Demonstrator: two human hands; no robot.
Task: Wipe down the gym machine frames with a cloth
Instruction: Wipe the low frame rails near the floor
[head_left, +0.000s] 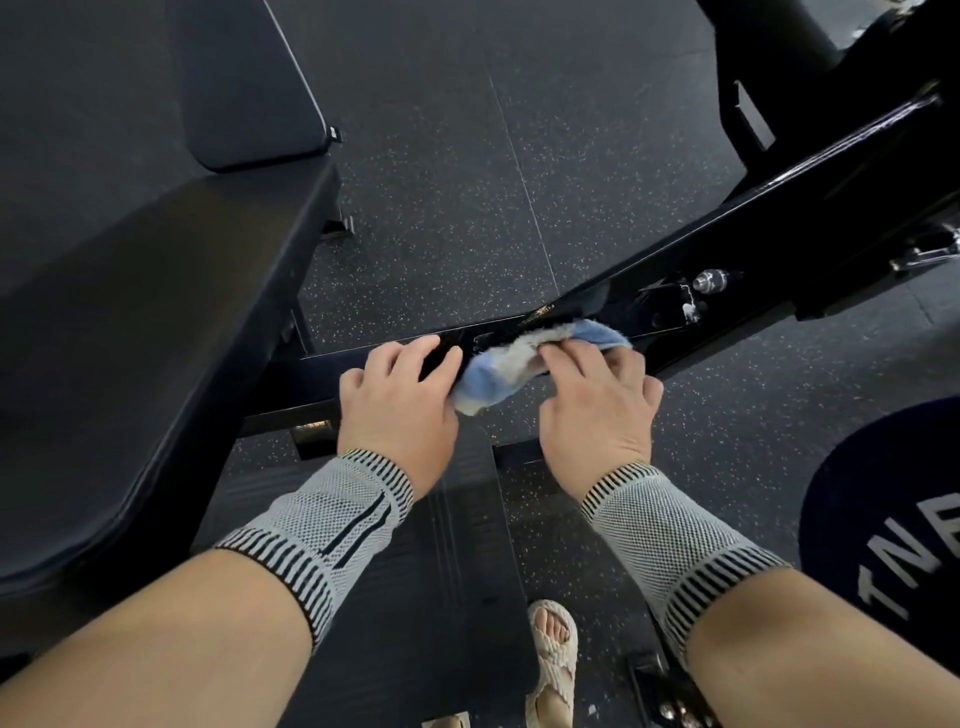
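Beige woven sandal (551, 660) at bottom edge, on speckled rubber floor (467, 182). Navy round disc (893, 519) at right, white letters "TNE" readable, rest cut off. Both wrists in grey knit wrist sleeves (332, 525). Left hand (400, 400) fingers curled over black frame beam (753, 249), touching cloth edge. Right hand (597, 405) fingers bent, pressing blue-white cloth (498, 374) onto beam. Beam long axis runs lower left to upper right. Padded bench seat (130, 338) left.

Speckled rubber floor (467, 171); padded bench (156, 312) left; woven sandal (553, 660); lettered round disc (893, 519), possibly weight plate.
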